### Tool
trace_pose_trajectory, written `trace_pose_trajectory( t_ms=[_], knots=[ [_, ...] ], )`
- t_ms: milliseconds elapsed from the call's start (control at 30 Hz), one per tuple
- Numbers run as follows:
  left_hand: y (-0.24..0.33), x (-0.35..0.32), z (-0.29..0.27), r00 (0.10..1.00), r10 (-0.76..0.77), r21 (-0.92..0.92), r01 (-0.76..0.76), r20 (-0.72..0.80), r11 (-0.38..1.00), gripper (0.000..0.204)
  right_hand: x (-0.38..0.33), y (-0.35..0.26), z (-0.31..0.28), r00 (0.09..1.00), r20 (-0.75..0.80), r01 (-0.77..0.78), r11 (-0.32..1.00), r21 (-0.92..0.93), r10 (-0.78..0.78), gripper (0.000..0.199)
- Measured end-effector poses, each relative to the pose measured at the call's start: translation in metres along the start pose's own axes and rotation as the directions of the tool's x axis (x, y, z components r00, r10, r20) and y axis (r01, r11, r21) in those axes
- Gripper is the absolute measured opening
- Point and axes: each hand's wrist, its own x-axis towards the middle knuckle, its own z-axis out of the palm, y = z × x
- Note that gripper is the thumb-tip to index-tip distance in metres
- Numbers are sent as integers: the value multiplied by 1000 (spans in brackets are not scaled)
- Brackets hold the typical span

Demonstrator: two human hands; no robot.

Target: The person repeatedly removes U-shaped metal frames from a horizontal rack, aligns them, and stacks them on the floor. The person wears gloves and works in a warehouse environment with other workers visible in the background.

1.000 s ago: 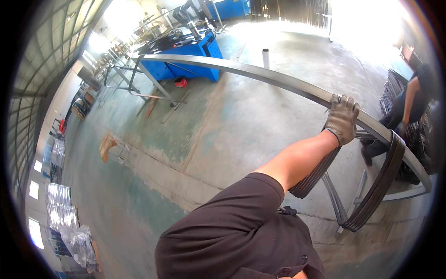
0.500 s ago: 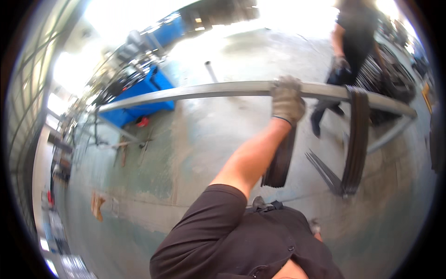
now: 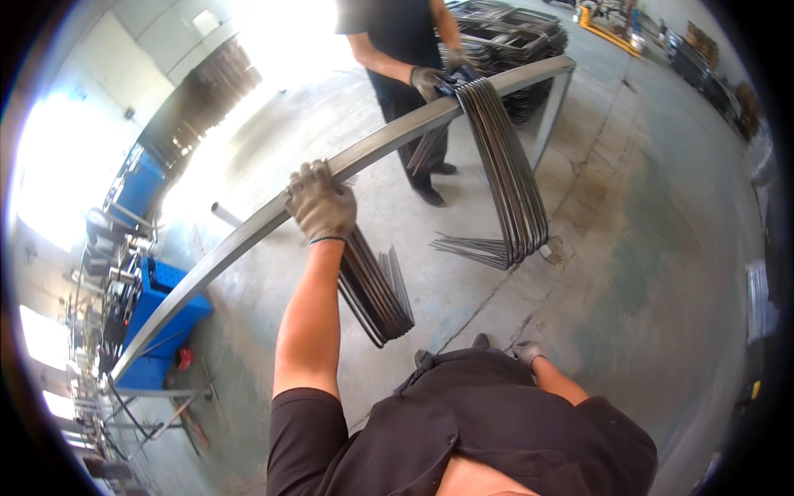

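- Up on the long grey steel rail [image 3: 248,231], which runs from lower left to upper right on a metal stand, the person's left hand [image 3: 321,202] in a grey work glove is closed around the bar.
- Just beneath that gloved hand hangs a bundle of dark bent metal rods [image 3: 376,289], looped over the rail and touching the hand's underside.
- Only the gloved tip of the right hand [image 3: 526,354] peeks out low beside the person's black shirt; whether it is open or closed cannot be told, and it appears to hold nothing.
- Further along the rail, a second, larger bundle of dark looped rods [image 3: 509,174] hangs down, its lower ends near the concrete floor [image 3: 645,248].
- At that bundle's top, a co-worker's gloved hand [image 3: 430,81] touches the rods where they cross the rail.
- Behind the co-worker lies a heap of similar bent rods [image 3: 504,33].
- Off to the left stands a blue bin [image 3: 169,310].
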Motion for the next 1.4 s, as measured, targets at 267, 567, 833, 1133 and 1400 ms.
trace_pose_trajectory(
  t_ms=[267, 567, 833, 1133, 1400],
  knots=[
    [-1, -1, 5, 999, 25, 20, -24, -42, 1000, 51, 4, 20, 13, 993, -115, 39, 997, 71, -31, 32],
    [-1, -2, 5, 999, 36, -27, -37, -27, 999, 60, -14, 22, 11, 995, -96, 19, 999, 34, -16, 40],
    [-3, -2, 7, 999, 33, -33, -34, -9, 999, 61, -28, 12, 2, 997, -71, -24, 986, 166, 37, 42],
    [-3, -2, 9, 999, 37, -20, -37, -24, 999, 63, 5, 31, 13, 989, -148, -1, 984, 178, 28, 38],
    [-1, -2, 2, 1000, 19, -2, -19, -16, 1000, 54, 6, 29, 19, 988, -154, 27, 996, 88, -13, 39]
  ],
)
